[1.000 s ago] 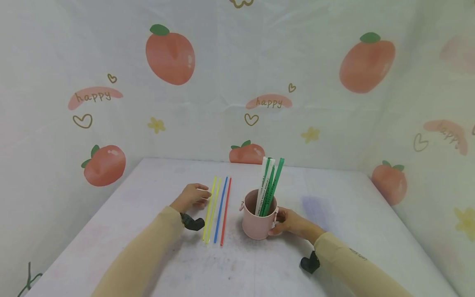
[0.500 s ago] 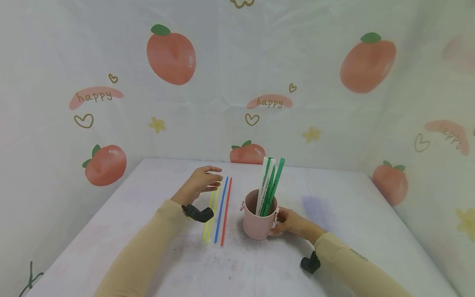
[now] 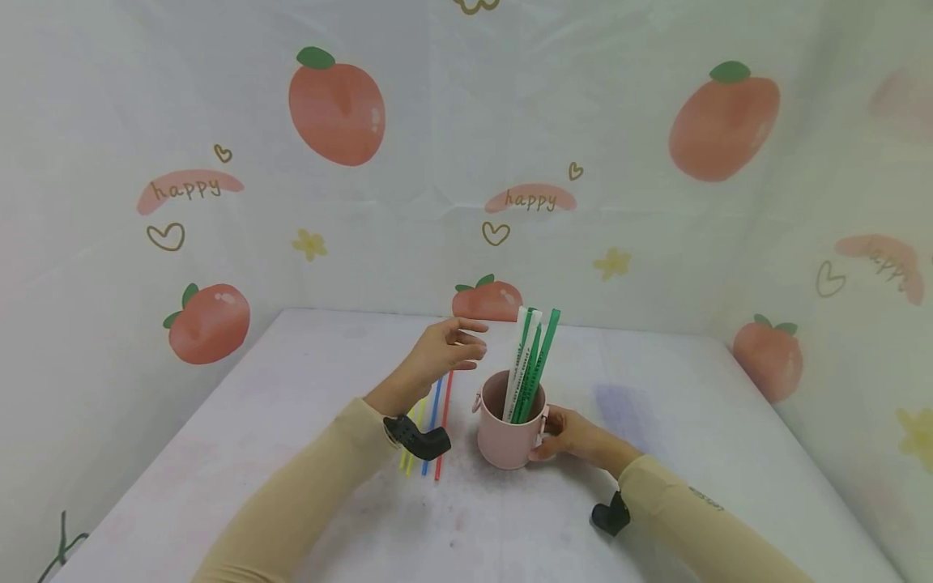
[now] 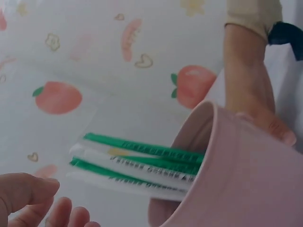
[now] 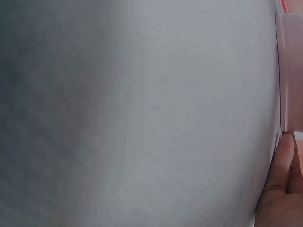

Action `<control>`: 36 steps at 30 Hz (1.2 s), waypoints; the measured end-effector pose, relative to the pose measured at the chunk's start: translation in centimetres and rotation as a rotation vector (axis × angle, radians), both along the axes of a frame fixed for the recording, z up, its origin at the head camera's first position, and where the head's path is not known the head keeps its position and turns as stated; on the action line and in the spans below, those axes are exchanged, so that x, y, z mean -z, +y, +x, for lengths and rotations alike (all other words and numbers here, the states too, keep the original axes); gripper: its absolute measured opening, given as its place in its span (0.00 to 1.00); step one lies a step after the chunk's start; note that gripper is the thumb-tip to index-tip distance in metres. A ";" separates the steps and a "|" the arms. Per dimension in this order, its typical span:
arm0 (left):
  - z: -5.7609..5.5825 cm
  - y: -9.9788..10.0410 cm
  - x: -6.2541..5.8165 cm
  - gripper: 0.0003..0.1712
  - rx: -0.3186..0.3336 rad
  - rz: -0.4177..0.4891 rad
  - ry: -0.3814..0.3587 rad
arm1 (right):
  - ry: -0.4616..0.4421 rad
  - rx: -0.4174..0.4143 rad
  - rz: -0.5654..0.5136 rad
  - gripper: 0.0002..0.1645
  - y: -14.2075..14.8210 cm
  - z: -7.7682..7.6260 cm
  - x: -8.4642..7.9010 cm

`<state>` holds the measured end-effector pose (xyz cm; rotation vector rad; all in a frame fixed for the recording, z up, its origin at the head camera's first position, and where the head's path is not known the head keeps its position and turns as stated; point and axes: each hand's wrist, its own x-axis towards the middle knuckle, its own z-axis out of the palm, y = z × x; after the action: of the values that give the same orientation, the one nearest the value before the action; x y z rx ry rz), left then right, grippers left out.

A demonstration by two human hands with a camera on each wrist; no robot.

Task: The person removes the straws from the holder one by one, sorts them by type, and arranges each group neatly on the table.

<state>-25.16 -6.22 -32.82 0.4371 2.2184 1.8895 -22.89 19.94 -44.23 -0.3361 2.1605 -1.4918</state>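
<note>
A pink bucket [image 3: 506,445] with small side handles stands upright on the table. Several slim sticks in green and white printed wrappers [image 3: 538,368] lean inside it and rise well past the rim. My right hand [image 3: 583,441] grips the bucket's right side, thumb low in front and fingers by the handle. My left hand [image 3: 445,356] is in the air left of the wrapped sticks, fingers loosely spread, holding nothing. In the left wrist view its fingertips [image 4: 49,187] are just short of the wrapper ends. Beneath my left forearm, yellow straws [image 3: 410,465], a blue straw [image 3: 425,467] and a red straw [image 3: 439,468] are partly hidden.
The white table [image 3: 656,502] reaches back to a hanging cloth [image 3: 408,202] printed with peaches, hearts and flowers. A bluish smudge [image 3: 627,417] marks the tabletop right of the bucket. Black wrist cameras are strapped to both wrists.
My left hand has lifted from beside the yellow straws and moved right across the loose straws toward the bucket. My right hand and the bucket have stayed put.
</note>
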 end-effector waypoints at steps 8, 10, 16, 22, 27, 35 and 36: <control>0.8 2.1 0.6 0.18 -0.006 0.016 0.072 | -0.006 0.015 0.017 0.43 -0.1 0.0 -0.1; 0.8 2.4 0.8 0.18 -0.010 0.022 0.083 | -0.010 0.023 0.019 0.43 -0.1 -0.1 0.0; 0.8 3.2 1.5 0.18 -0.001 -0.008 0.095 | 0.002 0.004 0.009 0.43 0.0 -0.2 0.1; 0.8 3.8 2.2 0.16 0.002 -0.080 0.094 | 0.004 -0.009 0.012 0.44 0.0 -0.1 0.1; 0.7 4.0 2.4 0.15 -0.006 -0.150 0.118 | -0.002 0.004 0.015 0.45 -0.2 0.0 0.0; 0.5 4.5 2.4 0.14 -0.048 -0.259 0.138 | 0.013 -0.009 0.010 0.44 -0.2 0.1 0.0; 0.5 4.6 2.4 0.14 -0.052 -0.267 0.138 | 0.011 -0.005 0.013 0.44 -0.2 0.1 0.0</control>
<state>-24.66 -1.67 -35.22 0.4803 2.5486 1.5967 -22.76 19.76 -44.19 -0.3461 2.1756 -1.4750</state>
